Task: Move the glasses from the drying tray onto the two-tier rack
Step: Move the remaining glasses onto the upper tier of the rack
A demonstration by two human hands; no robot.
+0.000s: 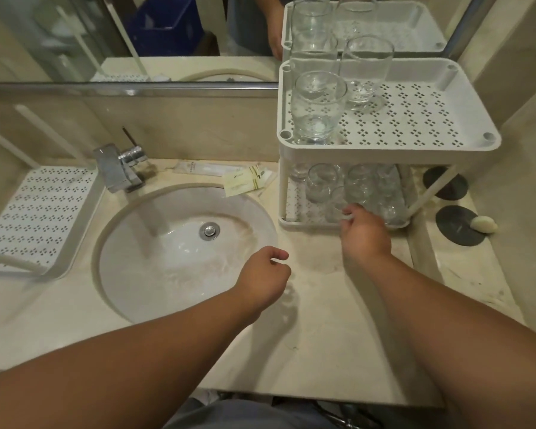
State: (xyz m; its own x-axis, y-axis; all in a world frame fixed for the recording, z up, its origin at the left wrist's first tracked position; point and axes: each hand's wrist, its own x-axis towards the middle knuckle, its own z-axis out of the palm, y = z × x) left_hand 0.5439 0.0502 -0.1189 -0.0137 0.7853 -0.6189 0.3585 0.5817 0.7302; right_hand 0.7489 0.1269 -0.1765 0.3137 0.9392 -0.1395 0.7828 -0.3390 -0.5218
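Note:
The white perforated drying tray (pixel 41 212) lies left of the sink with no glasses on it. The white two-tier rack (pixel 390 150) stands to the right of the sink. Three clear glasses stand on its top tier, among them a front glass (pixel 317 109) and a rear glass (pixel 365 72). Several more glasses (pixel 362 184) crowd the lower tier. My right hand (pixel 365 236) reaches the lower tier's front edge, with thumb and fingertips curled on a glass (pixel 338 204) there. My left hand (pixel 265 277) hovers over the sink's right rim, loosely curled and holding nothing.
A round white sink (pixel 180 252) with a chrome tap (pixel 119 168) fills the counter's middle. Paper sachets (pixel 245 181) lie behind it. Two dark round pads (pixel 455 226) and a pale soap piece (pixel 483 224) sit right of the rack. A mirror lines the back wall.

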